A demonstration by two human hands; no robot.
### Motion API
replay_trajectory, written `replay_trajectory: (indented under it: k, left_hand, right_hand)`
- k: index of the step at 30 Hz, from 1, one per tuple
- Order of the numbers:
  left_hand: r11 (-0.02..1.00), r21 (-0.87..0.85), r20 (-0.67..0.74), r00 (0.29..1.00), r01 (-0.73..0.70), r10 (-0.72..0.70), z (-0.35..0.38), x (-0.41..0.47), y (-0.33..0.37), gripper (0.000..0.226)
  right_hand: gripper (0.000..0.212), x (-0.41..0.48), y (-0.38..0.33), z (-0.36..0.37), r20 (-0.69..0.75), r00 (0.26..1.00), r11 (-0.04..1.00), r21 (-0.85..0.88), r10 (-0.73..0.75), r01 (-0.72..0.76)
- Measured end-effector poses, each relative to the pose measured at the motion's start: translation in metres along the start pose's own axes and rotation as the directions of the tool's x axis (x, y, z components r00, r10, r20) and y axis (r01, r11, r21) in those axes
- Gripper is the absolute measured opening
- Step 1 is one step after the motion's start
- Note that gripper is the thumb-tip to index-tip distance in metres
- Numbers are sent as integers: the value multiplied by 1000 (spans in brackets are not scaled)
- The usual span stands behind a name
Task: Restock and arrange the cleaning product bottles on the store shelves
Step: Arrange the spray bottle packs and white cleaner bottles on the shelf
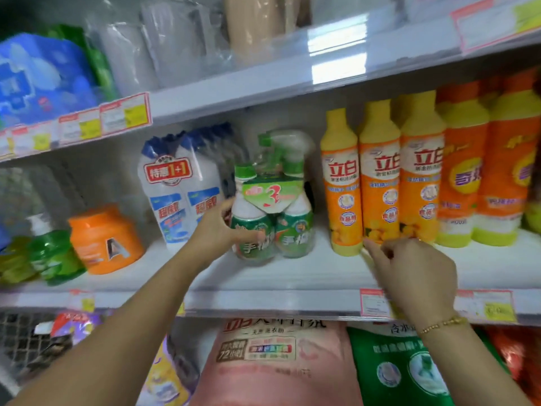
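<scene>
The person stands close to the white metal store shelf (295, 278), both bare arms reaching up to its middle level. The left hand (218, 230) grips a shrink-wrapped bundle of green-and-white spray cleaner bottles (273, 221), thumb across the front label and fingers round the left side. The bundle stands upright near the front of the shelf, a green cardboard collar printed with a red "3" around its necks and one white trigger head on top. Just left of it and further back leans a twin pack of white bottles with dark blue caps (178, 194). Further left sits a squat orange plastic tub (105, 238), and beside that a green pouch with a white pump (51, 253). To the right of the bundle, a little apart, a row of three slim orange bottles with yellow caps and shoulders (379, 183) stands shoulder to shoulder, with larger orange and yellow bottles (465, 171) beyond them. The right hand (412, 273), a gold chain bracelet (443, 323) at its wrist, is at the foot of the slim bottles. Its fingers are curled in with nothing in them, the forefinger tip close to the base of the middle bottle; the blur hides whether it touches. Pink-edged price tags (374, 303) line the shelf's front rail, and a large pink bag (278, 364) and a green bag (395, 373) lie on the level below.
</scene>
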State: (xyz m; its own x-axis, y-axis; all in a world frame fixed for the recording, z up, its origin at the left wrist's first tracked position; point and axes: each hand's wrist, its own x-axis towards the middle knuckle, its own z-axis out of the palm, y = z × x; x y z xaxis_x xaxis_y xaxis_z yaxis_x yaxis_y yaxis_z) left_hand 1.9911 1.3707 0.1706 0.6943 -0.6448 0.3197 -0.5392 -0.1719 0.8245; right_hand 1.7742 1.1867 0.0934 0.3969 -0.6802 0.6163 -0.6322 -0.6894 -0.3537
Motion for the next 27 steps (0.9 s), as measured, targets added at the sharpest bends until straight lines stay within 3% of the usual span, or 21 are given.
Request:
replay_trajectory:
  k: [5, 7, 12, 17, 24, 27]
  left_hand:
    - [992, -116, 15, 999, 51, -50, 20, 13, -20, 50]
    - [989, -133, 8, 997, 71, -70, 24, 25, -24, 55]
    - [983, -24, -79, 980, 182, -184, 46, 42, -44, 68]
    - [950, -93, -50, 951, 299, -304, 47, 66, -55, 62]
    - [907, 309, -227, 949, 285, -220, 54, 67, -45, 45]
    - [919, 329, -188, 969, 217, -161, 44, 37, -30, 29]
  right_hand:
    - [46, -4, 0, 9, -124, 992, 1000, 5, -21, 22]
    - [48, -2, -1, 10, -153, 988, 1000, 0, -25, 26]
    - [57, -1, -2, 14, -190, 981, 1000, -13, -26, 24]
    - [57, 0, -2, 15, -198, 980, 1000, -15, -19, 16]
    - [53, -1, 3, 19, -232, 971, 998, 17, -54, 60]
    - [54, -2, 4, 19, -200, 976, 994, 53, -82, 94]
